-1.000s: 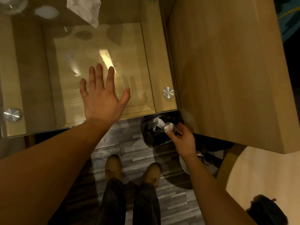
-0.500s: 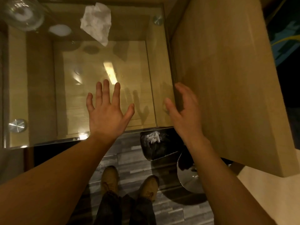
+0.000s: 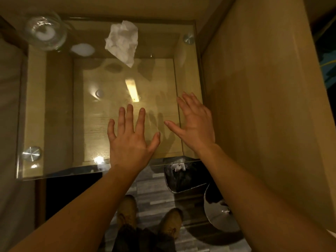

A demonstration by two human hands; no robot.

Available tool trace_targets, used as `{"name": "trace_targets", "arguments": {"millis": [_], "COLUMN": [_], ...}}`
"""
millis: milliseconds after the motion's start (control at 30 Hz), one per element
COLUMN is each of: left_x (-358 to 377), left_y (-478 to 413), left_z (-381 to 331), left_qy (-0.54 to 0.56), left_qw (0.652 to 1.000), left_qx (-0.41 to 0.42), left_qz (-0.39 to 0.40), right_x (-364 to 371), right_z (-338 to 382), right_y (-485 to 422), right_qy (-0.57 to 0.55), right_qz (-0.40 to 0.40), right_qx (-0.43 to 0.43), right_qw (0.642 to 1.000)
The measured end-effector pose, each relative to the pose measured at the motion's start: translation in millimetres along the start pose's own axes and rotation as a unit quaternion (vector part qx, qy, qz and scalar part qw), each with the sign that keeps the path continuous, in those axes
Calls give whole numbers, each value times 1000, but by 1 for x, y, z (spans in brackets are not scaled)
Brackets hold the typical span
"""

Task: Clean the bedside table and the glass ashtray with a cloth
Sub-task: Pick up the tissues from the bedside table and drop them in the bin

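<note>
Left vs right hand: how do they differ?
Left hand is palm-down with fingers fanned wide; right hand is tilted, fingers closer together, thumb out. Left hand is over the middle of the glass table top near its front edge; right hand is at its right edge. Both are open and hold nothing; the cloth lies apart at the far side.

No text, label, brand, number or sign can be read on anything in view.

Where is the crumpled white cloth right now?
In the head view, the white cloth lies on the glass table near its far edge, right of the glass ashtray.
</note>
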State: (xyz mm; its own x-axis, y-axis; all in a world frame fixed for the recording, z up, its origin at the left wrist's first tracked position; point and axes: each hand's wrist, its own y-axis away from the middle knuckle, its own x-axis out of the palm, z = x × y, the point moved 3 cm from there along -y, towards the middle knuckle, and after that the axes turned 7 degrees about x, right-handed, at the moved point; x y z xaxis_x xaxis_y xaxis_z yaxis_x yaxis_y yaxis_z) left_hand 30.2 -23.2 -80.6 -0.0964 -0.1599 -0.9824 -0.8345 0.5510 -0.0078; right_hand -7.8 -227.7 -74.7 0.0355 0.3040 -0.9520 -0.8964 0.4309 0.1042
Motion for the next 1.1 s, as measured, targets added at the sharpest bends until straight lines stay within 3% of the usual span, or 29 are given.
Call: {"name": "trace_targets", "arguments": {"millis": [233, 433, 567, 700, 833, 1100], "left_x": [-20, -72, -85, -74, -55, -71], "left_y": [-6, -89, -165, -214, -230, -215], "left_z": [11, 41, 63, 71, 77, 72], "left_qy": [146, 231, 222, 107, 32, 146], "left_qw": [988, 966, 967, 994, 989, 987], "left_qx": [-23, -67, -68, 11, 80, 73], "left_qz": [42, -93, -105, 24, 117, -8], "right_x": [0, -2, -1, -3, -3, -3], "right_z": [-1, 1, 1, 2, 3, 3], "right_y": [-1, -2, -1, 0, 0, 1], "right_qy": [12, 33, 35, 29, 28, 29], "right_qz": [0, 11, 11, 5, 3, -3], "right_qx": [-1, 6, 5, 4, 4, -1], "right_qw": [1000, 999, 999, 1000, 1000, 1000]}}
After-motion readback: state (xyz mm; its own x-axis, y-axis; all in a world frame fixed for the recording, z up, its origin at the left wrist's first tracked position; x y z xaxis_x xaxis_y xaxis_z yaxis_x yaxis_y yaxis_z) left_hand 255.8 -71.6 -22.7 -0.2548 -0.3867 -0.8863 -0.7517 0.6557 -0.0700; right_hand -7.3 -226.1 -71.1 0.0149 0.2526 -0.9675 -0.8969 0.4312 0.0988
